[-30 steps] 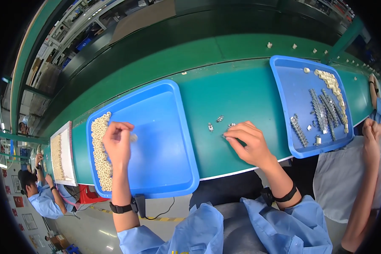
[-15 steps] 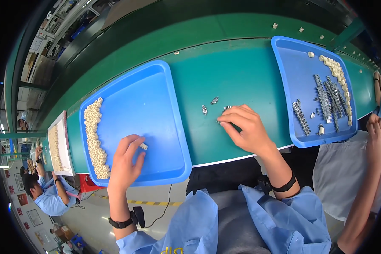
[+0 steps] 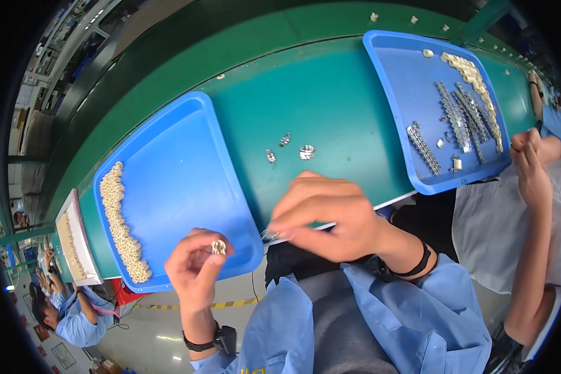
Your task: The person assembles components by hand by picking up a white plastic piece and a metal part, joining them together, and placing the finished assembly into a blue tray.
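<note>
Between the thumb and fingers of my left hand is a small cream ceramic piece, with openings in the end that shows. My right hand pinches a small shiny metal part, partly blurred, over the near edge of the bench. Both hands are close to the near right corner of the left blue tray, a short gap apart. Rows of cream ceramic pieces line that tray's left side. Beyond my right hand, several small metal parts lie on the green bench top.
On the right, another blue tray holds strips of metal parts and cream pieces. A white tray stands at far left. A co-worker's hands are at the right; another person sits at far left.
My left hand has lifted the cream piece off the left tray and drawn it nearer. My right hand has come from the loose metal parts toward my left hand, carrying a metal part. The view has shifted.
</note>
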